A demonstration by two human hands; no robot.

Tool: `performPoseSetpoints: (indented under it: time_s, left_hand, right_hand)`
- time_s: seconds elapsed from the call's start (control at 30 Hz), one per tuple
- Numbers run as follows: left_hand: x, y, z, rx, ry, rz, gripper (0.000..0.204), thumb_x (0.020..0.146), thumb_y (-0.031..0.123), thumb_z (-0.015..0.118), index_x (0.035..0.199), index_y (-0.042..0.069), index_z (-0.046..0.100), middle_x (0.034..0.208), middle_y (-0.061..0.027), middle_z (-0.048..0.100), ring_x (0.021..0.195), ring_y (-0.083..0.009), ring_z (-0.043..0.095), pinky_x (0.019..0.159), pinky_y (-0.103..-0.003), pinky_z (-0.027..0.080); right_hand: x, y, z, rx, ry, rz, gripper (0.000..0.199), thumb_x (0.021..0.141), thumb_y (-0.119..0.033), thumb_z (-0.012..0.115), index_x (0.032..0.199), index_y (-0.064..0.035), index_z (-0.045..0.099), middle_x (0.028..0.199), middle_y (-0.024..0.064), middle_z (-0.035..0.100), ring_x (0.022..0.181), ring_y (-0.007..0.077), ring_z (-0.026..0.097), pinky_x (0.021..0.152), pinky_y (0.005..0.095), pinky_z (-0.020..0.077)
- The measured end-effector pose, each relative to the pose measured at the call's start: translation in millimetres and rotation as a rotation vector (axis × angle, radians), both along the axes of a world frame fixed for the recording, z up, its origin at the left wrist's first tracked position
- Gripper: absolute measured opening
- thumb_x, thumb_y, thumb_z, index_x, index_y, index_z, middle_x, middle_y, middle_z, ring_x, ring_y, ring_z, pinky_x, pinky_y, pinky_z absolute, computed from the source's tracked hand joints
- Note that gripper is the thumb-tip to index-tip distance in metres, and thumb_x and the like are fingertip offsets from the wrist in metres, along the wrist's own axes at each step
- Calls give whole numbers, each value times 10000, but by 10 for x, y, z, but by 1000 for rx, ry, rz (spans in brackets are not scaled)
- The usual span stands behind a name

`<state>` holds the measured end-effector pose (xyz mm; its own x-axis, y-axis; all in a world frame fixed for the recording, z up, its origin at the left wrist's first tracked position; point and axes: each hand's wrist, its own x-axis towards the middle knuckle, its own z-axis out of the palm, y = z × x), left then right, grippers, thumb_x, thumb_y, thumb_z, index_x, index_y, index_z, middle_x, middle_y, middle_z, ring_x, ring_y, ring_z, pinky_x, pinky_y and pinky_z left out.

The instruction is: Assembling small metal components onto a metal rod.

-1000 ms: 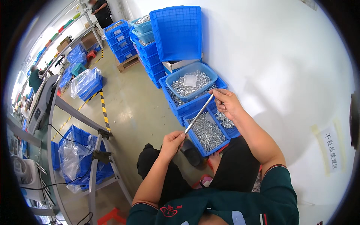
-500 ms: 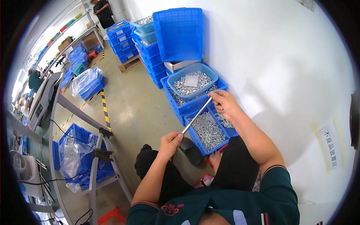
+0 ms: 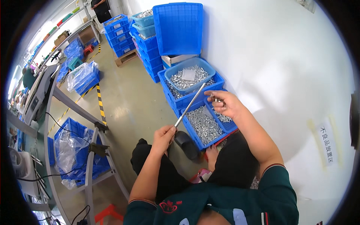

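My left hand (image 3: 163, 137) grips the lower end of a long thin metal rod (image 3: 189, 105) that slants up to the right. My right hand (image 3: 224, 103) holds a few small silvery metal parts (image 3: 217, 100) just beside the rod's upper tip, above a low blue crate (image 3: 204, 125) filled with the same small metal parts. Behind it stands a taller blue crate (image 3: 180, 100) with a light-blue tub (image 3: 189, 77) of metal parts on top. A dark round container (image 3: 186, 144) sits on the floor below my left hand.
A white wall (image 3: 270, 56) runs along the right. Stacked blue crates (image 3: 150, 45) with an upright blue lid (image 3: 178, 28) stand at the back. A grey metal workbench frame (image 3: 90, 150) and bagged blue crates (image 3: 73, 150) are on the left. Yellow-black tape (image 3: 100, 103) marks the floor.
My left hand and the rod's lower end have dropped slightly toward me. My right hand stays at the rod's tip with the small parts.
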<state>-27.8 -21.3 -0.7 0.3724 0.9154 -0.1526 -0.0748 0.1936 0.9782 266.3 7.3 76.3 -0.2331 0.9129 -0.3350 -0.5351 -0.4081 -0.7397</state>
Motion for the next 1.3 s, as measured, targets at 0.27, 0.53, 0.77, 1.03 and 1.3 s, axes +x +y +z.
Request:
performPoseSetpoints:
  time_s: [0.27, 0.53, 0.77, 1.03, 1.3]
  left_hand:
    - [10, 2, -51, 82, 74, -5, 181, 869, 150, 558, 876, -15, 632, 618, 35, 489, 561, -41, 426, 502, -199, 329]
    - [16, -21, 13, 50, 102, -63, 186, 872, 155, 558, 903, -14, 629, 629, 34, 487, 570, -44, 424, 513, -200, 336]
    - [85, 8, 29, 41, 136, -75, 193, 873, 160, 559, 911, -18, 627, 640, 36, 487, 578, -43, 425, 516, -202, 338]
    - [145, 17, 51, 2, 156, -44, 188, 873, 151, 553, 909, -19, 626, 627, 36, 479, 568, -37, 414, 506, -202, 328]
    - [180, 41, 15, -37, 137, -52, 184, 872, 150, 554, 905, -15, 628, 620, 36, 478, 553, -34, 410, 496, -197, 321]
  right_hand:
    - [68, 49, -33, 104, -36, -24, 160, 897, -86, 490, 1020, 3, 542, 837, 76, 535, 513, 33, 377, 405, 154, 295]
    - [264, 130, -128, 187, 196, 54, 132, 878, -118, 560, 980, -36, 548, 762, 36, 529, 489, 25, 375, 410, 151, 294]
    - [282, 170, -128, 179, 193, 130, 120, 878, -153, 568, 925, -43, 561, 726, 15, 521, 490, 24, 376, 412, 153, 283]
    - [135, 161, -58, 295, -161, -18, 70, 848, -109, 602, 867, -62, 553, 651, -37, 460, 495, 23, 362, 411, 160, 259]
    - [86, 162, -14, 198, -270, -81, 102, 834, -130, 626, 858, -68, 548, 645, -36, 456, 473, 19, 350, 394, 162, 234]
